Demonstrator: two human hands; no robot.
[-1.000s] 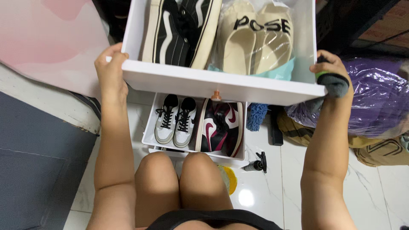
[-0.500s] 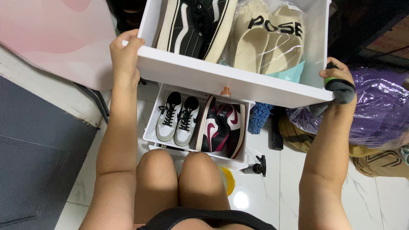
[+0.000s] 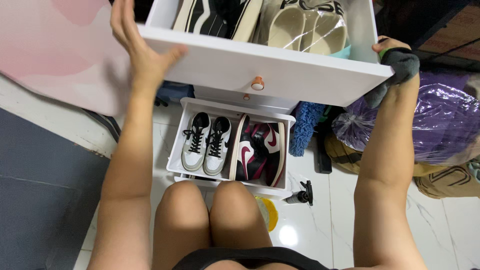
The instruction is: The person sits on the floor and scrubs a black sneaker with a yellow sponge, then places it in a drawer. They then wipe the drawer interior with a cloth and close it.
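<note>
we see the white upper drawer (image 3: pixel 300 75) raised between both arms, its long axis running left to right across the view and dipping a little toward the right, its front panel with a small orange knob (image 3: pixel 257 83) facing us. the left hand (image 3: pixel 137 47) presses against the drawer's left end with the palm flat and fingers spread wide, thumb lying along the front edge. the right hand (image 3: pixel 395 62) sits at the drawer's right corner, closed around a dark grey cloth (image 3: pixel 400 70); we think the fingers also bear on the panel, but the cloth hides the contact.

inside the drawer lie black-and-white striped sneakers (image 3: pixel 217 20) on the left and cream slippers (image 3: pixel 305 25) wrapped in clear film on the right.

below it, a lower drawer (image 3: pixel 230 185) stands pulled out on the floor, holding grey-and-white sneakers (image 3: pixel 206 145) beside dark red, black and white high-tops (image 3: pixel 257 152), toes toward us. our bare knees are just in front of it. a small black spray bottle (image 3: pixel 300 196) and a yellow round thing (image 3: pixel 267 212) lie on the white tiles, a blue fluffy cloth (image 3: pixel 302 127) leans right of the lower drawer, and a purple plastic bag (image 3: pixel 445 125) sits further right.
</note>
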